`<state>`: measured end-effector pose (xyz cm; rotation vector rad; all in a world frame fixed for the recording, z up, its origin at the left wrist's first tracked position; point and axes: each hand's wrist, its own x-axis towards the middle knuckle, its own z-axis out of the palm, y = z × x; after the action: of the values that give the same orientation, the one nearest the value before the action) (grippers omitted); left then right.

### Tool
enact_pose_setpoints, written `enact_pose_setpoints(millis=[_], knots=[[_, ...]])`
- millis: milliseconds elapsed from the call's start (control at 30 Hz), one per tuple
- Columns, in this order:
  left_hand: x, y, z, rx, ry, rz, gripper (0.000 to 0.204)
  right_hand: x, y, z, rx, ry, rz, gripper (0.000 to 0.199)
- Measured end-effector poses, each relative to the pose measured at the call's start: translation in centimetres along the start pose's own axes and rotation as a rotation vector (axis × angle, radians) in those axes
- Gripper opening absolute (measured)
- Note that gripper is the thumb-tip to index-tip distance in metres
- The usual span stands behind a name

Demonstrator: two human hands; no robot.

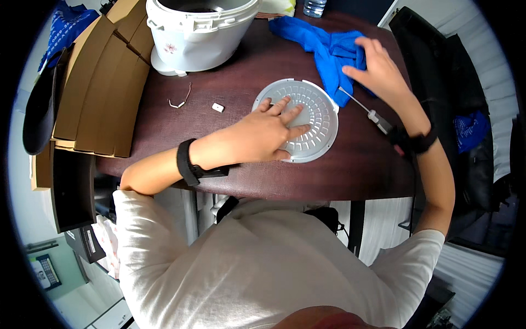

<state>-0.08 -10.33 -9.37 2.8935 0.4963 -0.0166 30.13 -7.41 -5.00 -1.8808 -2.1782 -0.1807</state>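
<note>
A round grey-white plastic disc [324,123] with rings of slots lies flat on the dark table. Spread across its left half, my left hand [266,131] rests with fingers apart and covers part of the slots. To the right, my right hand [382,71] is at the edge of a crumpled blue cloth [331,52], thumb and fingers apart, gripping nothing; whether it touches the cloth I cannot tell. A screwdriver [375,116] with a thin metal shaft lies below that hand, its tip by the cloth and its handle end partly hidden by my wrist strap.
At the back left stands a white pot-shaped appliance body [203,41] with a flower print. A small white block [218,108] and a short wire piece [178,105] lie left of the disc. Cardboard boxes [104,93] line the left side; a clear bottle [314,7] stands far back.
</note>
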Motion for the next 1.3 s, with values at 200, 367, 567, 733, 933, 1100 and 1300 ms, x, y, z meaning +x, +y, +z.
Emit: enact_pose_setpoints(millis=[200, 367, 567, 733, 933, 1100, 1300], knots=[[2.8, -1.0, 0.0, -0.016, -0.247, -0.099, 0.095, 7.6, 1.5, 5.7, -0.093, -0.269, 0.145, 0.115], [2.8, -1.2, -0.3, -0.034, -0.287, -0.112, 0.095, 9.0, 3.1, 6.2, 0.155, -0.26, -0.007, 0.054], [3.1, -1.4, -0.2, -0.078, -0.307, -0.092, 0.096, 11.2, 4.5, -0.1, 0.195, 0.117, -0.056, 0.06], [3.0, -1.6, 0.0, -0.072, -0.299, -0.081, 0.095, 12.2, 3.1, -4.8, 0.638, 0.248, 0.195, 0.058], [2.7, -1.6, -0.3, -0.07, -0.291, -0.078, 0.094, 8.7, -2.9, -2.9, 1.4, 0.018, 0.372, 0.051], [2.7, -2.1, 0.9, -0.09, -0.241, -0.057, 0.096, 5.2, -5.6, 2.1, 1.76, -0.108, 0.519, 0.04], [3.0, -1.9, -0.2, -0.129, -0.352, -0.07, 0.092, 2.4, -3.8, 2.5, 1.516, 0.052, 0.546, 0.033]])
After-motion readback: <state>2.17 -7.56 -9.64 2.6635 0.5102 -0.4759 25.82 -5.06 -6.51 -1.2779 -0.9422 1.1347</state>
